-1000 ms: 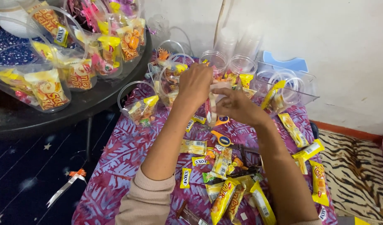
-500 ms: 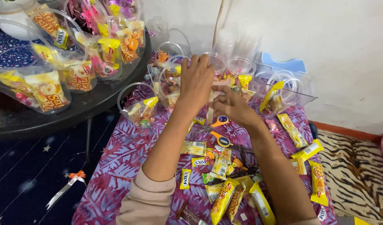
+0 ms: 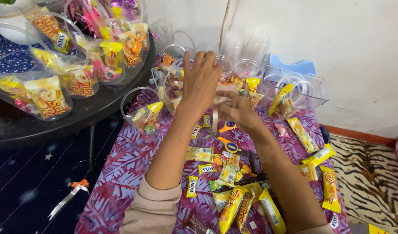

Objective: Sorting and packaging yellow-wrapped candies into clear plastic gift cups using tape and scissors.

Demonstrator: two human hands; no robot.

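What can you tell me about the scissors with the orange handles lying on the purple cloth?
The scissors lie flat on the purple patterned cloth, just below the right hand and not touched by either hand. Two orange loop handles show, one near the wrist and one lower down beside the sweet packets. They look like plastic. The blades are thin and greyish, pointing left toward a small yellow packet; whether they are fully closed cannot be told. A pale strip lies upright on the cloth just beside them.

1 head view, looking steeply down, close over purple cloth [image 3: 121, 173]
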